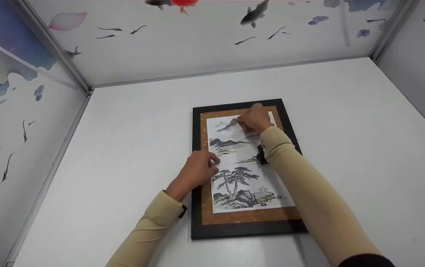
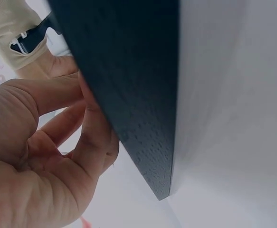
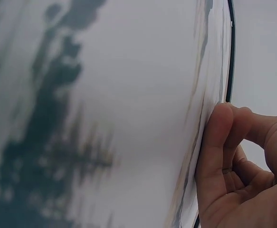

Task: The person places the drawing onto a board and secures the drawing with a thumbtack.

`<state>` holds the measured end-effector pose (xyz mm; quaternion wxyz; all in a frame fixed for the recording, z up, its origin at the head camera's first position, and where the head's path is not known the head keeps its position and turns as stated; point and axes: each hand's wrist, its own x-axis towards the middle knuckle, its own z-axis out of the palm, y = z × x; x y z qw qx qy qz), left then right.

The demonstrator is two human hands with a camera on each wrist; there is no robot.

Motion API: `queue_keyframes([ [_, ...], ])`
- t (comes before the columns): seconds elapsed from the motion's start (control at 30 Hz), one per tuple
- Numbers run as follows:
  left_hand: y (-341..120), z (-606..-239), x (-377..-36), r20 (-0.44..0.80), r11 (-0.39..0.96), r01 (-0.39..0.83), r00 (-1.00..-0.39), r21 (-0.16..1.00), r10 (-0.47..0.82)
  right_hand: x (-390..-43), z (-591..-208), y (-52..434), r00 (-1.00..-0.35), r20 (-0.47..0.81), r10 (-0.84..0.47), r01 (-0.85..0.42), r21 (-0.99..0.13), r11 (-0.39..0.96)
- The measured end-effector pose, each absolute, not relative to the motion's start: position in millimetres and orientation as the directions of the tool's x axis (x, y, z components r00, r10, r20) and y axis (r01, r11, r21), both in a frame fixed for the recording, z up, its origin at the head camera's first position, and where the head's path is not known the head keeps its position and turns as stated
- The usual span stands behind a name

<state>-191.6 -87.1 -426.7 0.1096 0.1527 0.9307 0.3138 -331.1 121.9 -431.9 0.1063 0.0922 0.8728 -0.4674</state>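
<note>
We see a white counter (image 1: pixel 123 155) enclosed by pale walls (image 1: pixel 8 141) printed with fish and petals. Near the middle of the counter lies a black picture frame (image 1: pixel 249 231), flat, its long sides running away from us. Inside the frame is a brown cork-coloured backing (image 1: pixel 249 216). On that backing lies a white sheet with an ink landscape painting (image 1: pixel 238 174): mountains at the far end, a pine tree and a small pavilion at the near end.

Both arms wear beige sleeves (image 1: pixel 301 193) and reach in from the near edge. Our left hand (image 1: pixel 197 171) rests at the frame's left side, about halfway along it. Its fingers lie on the frame edge and its thumb tip touches the left edge of the painting. In the left wrist view the fingers (image 2: pixel 88 137) are loosely curled against the dark frame edge (image 2: pixel 128 85).

Our right hand (image 1: pixel 255 119) sits at the painting's far right corner. In the right wrist view its thumb and fingertips (image 3: pixel 214 137) pinch the edge of the sheet (image 3: pixel 128 95), which bows up off the backing there.
</note>
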Motion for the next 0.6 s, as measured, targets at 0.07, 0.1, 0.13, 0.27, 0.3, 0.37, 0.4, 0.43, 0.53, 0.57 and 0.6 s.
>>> queue_keyframes([
  [0.07,-87.1,-426.5,-192.2,-0.11,0.753,0.215,-0.928,0.622,0.356,-330.7,-431.8,121.7,-0.962,-0.266,0.068,0.258,-0.792,0.554],
  [0.1,-86.9,-426.3,-192.2,-0.11,0.753,0.217,-0.927,0.622,0.358,-330.2,-432.0,121.7,-0.963,-0.262,0.068,0.255,-0.789,0.56],
  [0.13,-86.9,-426.3,-192.3,-0.111,0.752,0.216,-0.927,0.623,0.358,-330.1,-432.3,121.5,-0.963,-0.258,0.072,0.253,-0.784,0.566],
  [0.27,-86.3,-426.4,-192.2,-0.114,0.751,0.216,-0.926,0.624,0.361,-330.0,-435.0,120.2,-0.968,-0.233,0.088,0.238,-0.758,0.607],
  [0.3,-86.3,-426.4,-192.3,-0.111,0.752,0.218,-0.926,0.622,0.361,-330.2,-435.5,119.6,-0.97,-0.227,0.092,0.235,-0.754,0.613],
  [0.37,-86.3,-426.6,-192.7,-0.108,0.753,0.221,-0.926,0.62,0.361,-330.9,-436.8,118.8,-0.971,-0.218,0.097,0.23,-0.752,0.618],
  [0.4,-86.3,-426.5,-192.7,-0.108,0.752,0.221,-0.926,0.621,0.362,-331.1,-437.2,118.7,-0.971,-0.216,0.098,0.23,-0.751,0.618],
  [0.43,-86.4,-426.3,-192.7,-0.11,0.751,0.219,-0.926,0.623,0.362,-331.0,-437.6,118.8,-0.972,-0.214,0.097,0.228,-0.751,0.619],
  [0.53,-88.2,-427.1,-193.1,-0.109,0.737,0.221,-0.922,0.638,0.371,-330.2,-438.8,119.7,-0.976,-0.2,0.087,0.211,-0.76,0.615],
  [0.57,-89.3,-427.5,-193.0,-0.112,0.731,0.218,-0.921,0.646,0.374,-329.4,-439.2,120.1,-0.977,-0.199,0.079,0.205,-0.765,0.61],
  [0.6,-90.6,-428.2,-193.1,-0.113,0.726,0.218,-0.919,0.652,0.377,-328.2,-439.6,120.5,-0.978,-0.198,0.067,0.198,-0.776,0.599],
])
